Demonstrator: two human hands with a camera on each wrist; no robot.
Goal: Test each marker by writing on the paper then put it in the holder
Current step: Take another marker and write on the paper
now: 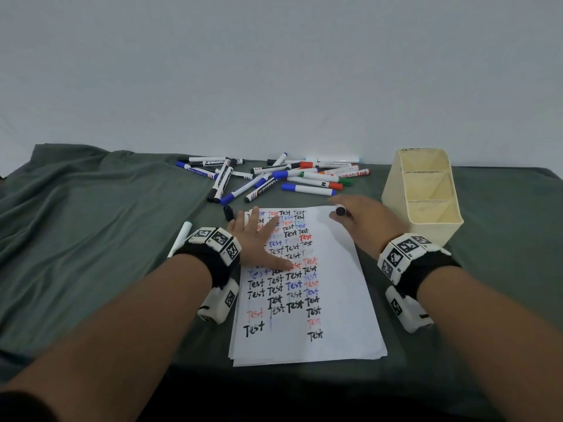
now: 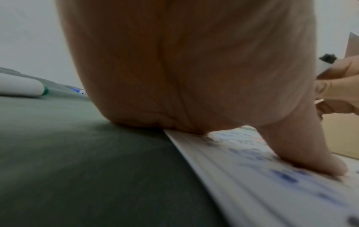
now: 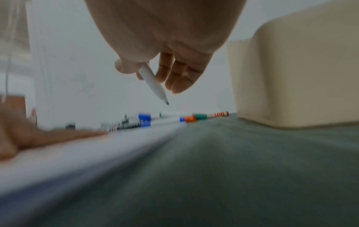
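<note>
Left hand (image 1: 259,239) lies flat, fingers spread, pinning the paper (image 1: 335,269). Right hand (image 1: 365,220) pinches an uncapped black marker (image 3: 153,81); write lightly in the blank margin at three o'clock.

Left hand (image 1: 256,239) lies flat, fingers spread; right hand (image 1: 362,219) seemingly raised, fingers curled.

Rumpled grey-green cloth (image 1: 91,226) over the table, plain pale wall (image 1: 274,71) behind
</note>
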